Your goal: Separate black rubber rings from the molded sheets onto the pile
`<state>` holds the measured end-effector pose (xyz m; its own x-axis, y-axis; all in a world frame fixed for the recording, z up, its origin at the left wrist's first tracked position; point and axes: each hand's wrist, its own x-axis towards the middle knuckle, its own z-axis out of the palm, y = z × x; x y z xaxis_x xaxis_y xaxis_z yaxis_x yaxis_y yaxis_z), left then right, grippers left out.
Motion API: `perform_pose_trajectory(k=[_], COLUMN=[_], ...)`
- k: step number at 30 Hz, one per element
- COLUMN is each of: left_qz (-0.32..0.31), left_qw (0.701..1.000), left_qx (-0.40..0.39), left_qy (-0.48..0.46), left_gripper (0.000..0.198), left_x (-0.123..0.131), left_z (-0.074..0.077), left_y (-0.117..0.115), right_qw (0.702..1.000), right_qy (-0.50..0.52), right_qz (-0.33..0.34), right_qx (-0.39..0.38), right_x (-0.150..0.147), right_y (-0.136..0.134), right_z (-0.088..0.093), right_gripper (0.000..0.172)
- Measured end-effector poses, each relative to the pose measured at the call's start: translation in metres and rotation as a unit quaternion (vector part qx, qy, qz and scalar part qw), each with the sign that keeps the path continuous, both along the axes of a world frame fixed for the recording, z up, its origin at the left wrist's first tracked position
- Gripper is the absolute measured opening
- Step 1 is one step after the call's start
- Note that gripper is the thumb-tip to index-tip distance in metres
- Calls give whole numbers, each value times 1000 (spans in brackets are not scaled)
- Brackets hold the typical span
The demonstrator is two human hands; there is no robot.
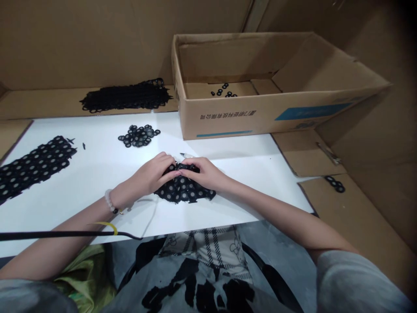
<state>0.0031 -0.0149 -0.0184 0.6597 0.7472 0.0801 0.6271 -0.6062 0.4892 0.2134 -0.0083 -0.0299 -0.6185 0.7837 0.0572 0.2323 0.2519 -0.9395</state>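
In front of me on the white work surface [228, 211] lies a sheet of joined small black discs with pale centres [184, 191]. My left hand [159, 171] grips its far edge, thumb and curled fingers pressed together. Right beside it, my right hand [202, 171] pinches the same edge, and the two thumb tips nearly meet. What sits between the fingertips is mostly hidden. Just beyond the hands shows the dark tip of a slim, pen-like tool [185, 155]. Further back lies a pile of loose black discs [138, 137].
A cardboard box [228, 119] stands back right, with several black discs [224, 90] inside. Stacked black strips [127, 96] lie at the back left. Another disc sheet [35, 167] is on the left. A black cable [65, 234] crosses my left forearm; joined discs [335, 184] lie right.
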Motion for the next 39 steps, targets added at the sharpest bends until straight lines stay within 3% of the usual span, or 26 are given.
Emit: perform_pose_trajectory(k=[3,7,10,12,15,17,19,21,24,30,32,35,37,39], left_qz=[-15,-17,20,86,225,335,388,389,388,403,402,398,335,235], left_qw=[999,998,996,984,944,912,899,899,901,894,895,894,919,960], left_qx=[-47,-42,-36,-45,-19,65,159,200,177,135,131,190,209,148], left_qy=[-10,-33,-84,-147,-239,-226,-127,-25,80,144,144,81,9,-43], left_gripper=[27,24,22,23,28,29,26,26,33,42,44,48,46,44], left_x=[0,3,0,-10,-37,-58,-75,-84,-84,-85,-88,-81,-67,-50], left_z=[3,2,-3,-6,-5,-3,-4,-7,-15,-23,-21,-14,-7,0], left_y=[1,0,5,16,42,57,65,67,64,62,64,61,52,40], right_qw=[1000,1000,1000,999,998,996,994,993,992,993,994,994,996,996], right_qy=[-7,-10,-9,-5,-24,-46,-65,-77,-88,-78,-64,-32,-12,18], right_qz=[-5,-7,-21,-40,-61,-76,-81,-83,-78,-74,-76,-84,-69,-57], right_qx=[1,0,-6,-10,-15,-15,-26,-40,-51,-51,-48,-55,-58,-65], right_x=[-1,-1,1,3,5,6,6,7,7,5,3,1,1,1], right_y=[-1,0,2,3,3,2,2,2,2,1,0,0,0,0], right_z=[1,-1,-4,-4,-2,0,1,1,0,5,6,7,6,5], right_gripper=[24,25,27,28,30,33,31,33,35,34,34,33,28,27])
